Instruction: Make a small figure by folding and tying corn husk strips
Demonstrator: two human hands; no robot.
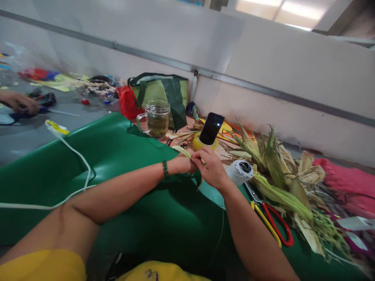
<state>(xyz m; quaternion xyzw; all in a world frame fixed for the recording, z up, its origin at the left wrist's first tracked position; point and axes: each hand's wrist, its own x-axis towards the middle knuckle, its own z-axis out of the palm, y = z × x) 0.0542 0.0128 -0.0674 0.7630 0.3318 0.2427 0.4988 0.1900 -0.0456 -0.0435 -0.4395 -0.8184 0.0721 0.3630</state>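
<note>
My left hand (184, 164), below a green bead bracelet, is closed on a pale green corn husk strip (182, 150) that pokes up past its fingers. Against it, my right hand (211, 168) pinches the same piece between thumb and fingers. A short dry end dangles beneath the two hands. Close to my right wrist lies a white spool of thread (239, 172), and a thin thread runs down over the green sheet (129, 210). Scissors with red and yellow handles (277, 224) lie beside my right forearm. The exact grip point is hidden by my fingers.
Corn husks (275, 168) are heaped at the right near a pink cloth (345, 187). Ahead stand a phone (211, 128) in a yellow holder, a glass mug (158, 119) of liquid and a green bag (159, 88). A white cable (79, 152) crosses the left. Another person's hand (20, 102) is far left.
</note>
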